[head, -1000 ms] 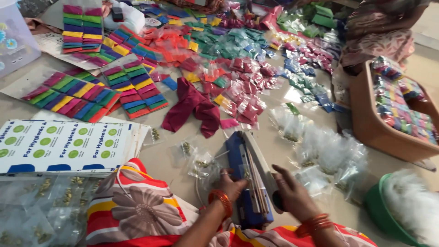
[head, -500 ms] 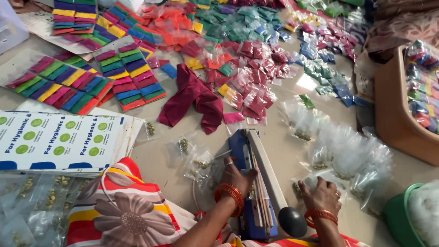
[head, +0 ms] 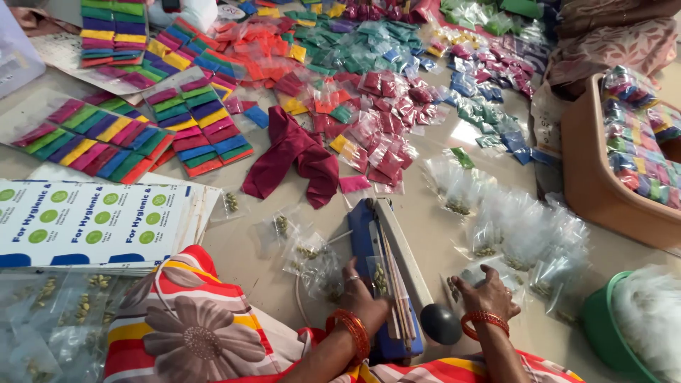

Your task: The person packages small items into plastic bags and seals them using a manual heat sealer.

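Left hand (head: pixel 360 292) rests on the blue heat sealer (head: pixel 383 284), fingers pinching a small clear pouch (head: pixel 379 278) against its sealing bar. Right hand (head: pixel 482 292) lies flat and open on clear pouches (head: pixel 464 273) just right of the sealer, near its black knob (head: pixel 440 323). Maroon cloth (head: pixel 294 152) lies beyond.

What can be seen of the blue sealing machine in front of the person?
The blue sealing machine lies on the floor, running away from the person. It has a long blue base, a pale hinged arm raised along its right side and a dark round knob at the arm's near end. The left hand rests on the base, holding a small clear packet against it. The right hand lies apart, on other packets.
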